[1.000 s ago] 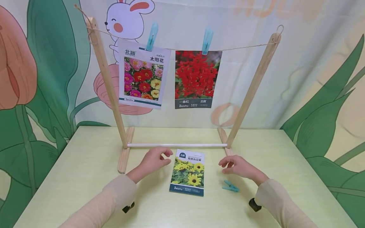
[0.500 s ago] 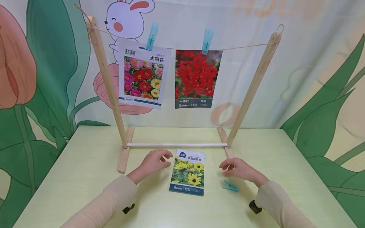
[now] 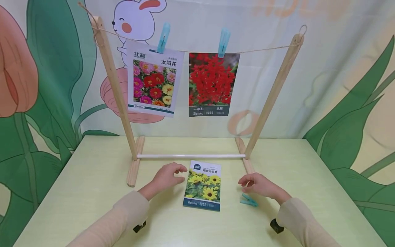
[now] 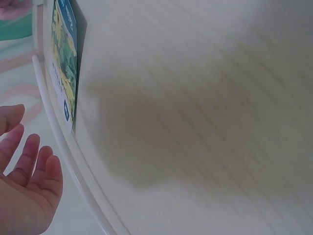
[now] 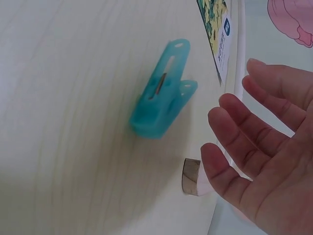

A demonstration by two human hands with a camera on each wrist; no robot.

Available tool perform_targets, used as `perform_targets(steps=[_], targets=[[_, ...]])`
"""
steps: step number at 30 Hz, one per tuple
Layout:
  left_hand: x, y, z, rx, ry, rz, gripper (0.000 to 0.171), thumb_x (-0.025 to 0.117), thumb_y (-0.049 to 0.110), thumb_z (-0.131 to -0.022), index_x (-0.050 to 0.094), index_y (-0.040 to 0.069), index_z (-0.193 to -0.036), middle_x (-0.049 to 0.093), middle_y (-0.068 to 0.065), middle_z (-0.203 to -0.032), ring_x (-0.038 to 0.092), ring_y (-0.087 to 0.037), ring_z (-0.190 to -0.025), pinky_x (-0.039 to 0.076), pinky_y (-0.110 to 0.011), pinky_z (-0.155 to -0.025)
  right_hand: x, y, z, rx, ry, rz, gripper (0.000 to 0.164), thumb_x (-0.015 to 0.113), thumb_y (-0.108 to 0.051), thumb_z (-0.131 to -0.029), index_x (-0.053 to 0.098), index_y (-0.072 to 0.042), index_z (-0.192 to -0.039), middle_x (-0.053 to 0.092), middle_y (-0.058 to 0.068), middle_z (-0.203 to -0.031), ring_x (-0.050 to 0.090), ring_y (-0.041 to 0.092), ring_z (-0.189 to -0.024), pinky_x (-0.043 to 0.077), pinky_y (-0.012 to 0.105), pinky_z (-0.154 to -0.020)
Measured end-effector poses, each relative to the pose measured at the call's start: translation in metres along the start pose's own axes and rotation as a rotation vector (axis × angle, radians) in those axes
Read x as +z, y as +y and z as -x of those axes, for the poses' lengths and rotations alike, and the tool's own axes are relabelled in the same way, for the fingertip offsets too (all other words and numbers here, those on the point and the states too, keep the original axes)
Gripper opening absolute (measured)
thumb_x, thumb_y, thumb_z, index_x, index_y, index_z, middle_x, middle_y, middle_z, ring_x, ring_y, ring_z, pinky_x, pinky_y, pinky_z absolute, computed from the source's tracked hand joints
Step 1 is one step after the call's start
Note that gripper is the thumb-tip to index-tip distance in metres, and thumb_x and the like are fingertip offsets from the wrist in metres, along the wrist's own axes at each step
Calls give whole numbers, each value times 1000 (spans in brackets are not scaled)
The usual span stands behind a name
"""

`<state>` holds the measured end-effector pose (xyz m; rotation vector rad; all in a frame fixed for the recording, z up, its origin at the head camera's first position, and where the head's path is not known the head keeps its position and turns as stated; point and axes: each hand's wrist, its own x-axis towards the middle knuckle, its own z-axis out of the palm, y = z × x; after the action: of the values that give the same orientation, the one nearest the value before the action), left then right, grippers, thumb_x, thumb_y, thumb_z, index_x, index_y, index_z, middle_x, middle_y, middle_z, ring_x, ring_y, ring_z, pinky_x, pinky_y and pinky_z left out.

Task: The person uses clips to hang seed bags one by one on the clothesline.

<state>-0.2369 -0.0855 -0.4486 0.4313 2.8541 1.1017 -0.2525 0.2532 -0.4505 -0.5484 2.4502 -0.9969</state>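
Sunflower packet point(image 3: 202, 185): cropped in right wrist view
Left hand point(image 3: 168, 175): loosely spread, beside packet
Right hand point(image 3: 258, 184): loosely spread, near clip point(image 3: 248, 200)

"Beishu" marks the "观赏向日葵" card point(image 3: 202, 185), "太阳花" card point(image 3: 154, 80) and "一串红" card point(image 3: 213, 82).

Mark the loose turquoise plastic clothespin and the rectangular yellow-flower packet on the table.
Loose turquoise plastic clothespin point(image 5: 159, 98): right wrist view, upper arm, beside the spring.
Rectangular yellow-flower packet point(image 3: 202, 185): head view, middle of its flower picture.
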Motion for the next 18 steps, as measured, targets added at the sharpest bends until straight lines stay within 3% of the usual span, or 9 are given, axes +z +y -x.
perform_targets(steps=[10, 18], targets=[[6, -4, 2, -36, -38, 34, 38, 64, 13, -77, 58, 10, -115, 57, -7, -118, 52, -30, -107, 43, -44, -88, 3, 5, 1, 13, -3, 8, 25, 60, -10, -82, 59, -2, -106, 58, 11, -98, 49, 18, -83, 42, 30, -74], [11, -7, 4, -51, -68, 38, 43, 65, 14, -77, 56, 9, -118, 55, -8, -122, 51, -32, -110, 41, -44, -90, 6, 10, 4, 0, -12, 0, 24, 59, -10, -82, 59, -1, -105, 58, 12, -96, 48, 17, -81, 41, 28, -73]])
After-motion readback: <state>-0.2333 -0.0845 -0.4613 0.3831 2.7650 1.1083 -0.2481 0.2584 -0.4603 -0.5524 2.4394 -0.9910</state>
